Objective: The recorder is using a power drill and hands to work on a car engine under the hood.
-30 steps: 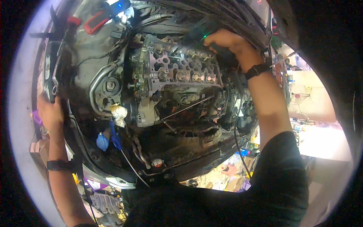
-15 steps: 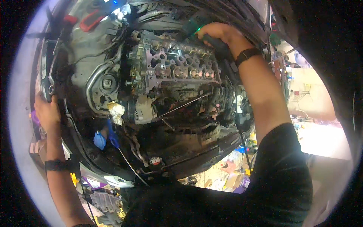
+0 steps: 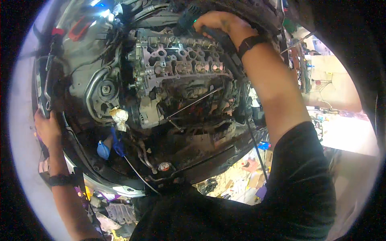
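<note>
At one engine (image 3: 181,64), the right of two hands (image 3: 215,23) grips one dark tool (image 3: 186,24).

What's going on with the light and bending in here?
Head view: fisheye bends edges near the black rim; head view: a bright patch at right burns white; head view: the dark tool in the right hand sinks into shadow.

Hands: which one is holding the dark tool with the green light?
The right hand, over the far edge of the engine, grips the dark tool; the left hand is beside a ring-ended wrench.
</note>
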{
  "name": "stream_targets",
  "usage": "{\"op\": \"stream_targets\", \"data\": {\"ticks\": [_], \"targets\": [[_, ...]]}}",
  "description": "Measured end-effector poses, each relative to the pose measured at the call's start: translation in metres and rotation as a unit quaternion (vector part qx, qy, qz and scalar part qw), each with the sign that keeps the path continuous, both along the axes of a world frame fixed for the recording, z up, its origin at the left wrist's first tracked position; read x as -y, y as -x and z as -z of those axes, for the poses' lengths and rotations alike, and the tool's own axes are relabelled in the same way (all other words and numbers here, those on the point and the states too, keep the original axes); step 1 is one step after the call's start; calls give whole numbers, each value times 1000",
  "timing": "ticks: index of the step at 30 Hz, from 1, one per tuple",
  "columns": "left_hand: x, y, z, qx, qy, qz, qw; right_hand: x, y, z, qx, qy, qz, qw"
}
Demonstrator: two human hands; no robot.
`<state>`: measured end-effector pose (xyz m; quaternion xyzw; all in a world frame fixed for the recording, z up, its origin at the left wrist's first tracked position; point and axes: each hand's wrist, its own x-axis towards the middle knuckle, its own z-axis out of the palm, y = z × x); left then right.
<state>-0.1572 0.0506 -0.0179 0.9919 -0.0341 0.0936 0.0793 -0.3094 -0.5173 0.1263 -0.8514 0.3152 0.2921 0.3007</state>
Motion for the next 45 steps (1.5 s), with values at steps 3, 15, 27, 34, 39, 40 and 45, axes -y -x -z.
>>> {"op": "stream_targets", "data": {"ticks": [3,15,27,34,39,40,45], "targets": [[-3,-3,5,6,11,17,1000,-3,5,-1,5,17,4,1000],[0,-4,1,-24,-22,23,999,70,-33,85,9,15,-188,982],[2,2,-10,-44,0,-1,999,23,-5,34,21,-31,-52,998],[-3,-2,-4,-15,19,9,1000,18,-7,26,-7,-47,-59,997],[13,8,-14,-32,23,-7,999,47,-9,46,-11,-116,-191,975],[13,8,-15,-30,20,-9,999,49,-10,48,-11,-126,-219,968],[1,4,-11,-33,-110,33,993,24,-4,30,-29,-6,-27,999]]}}
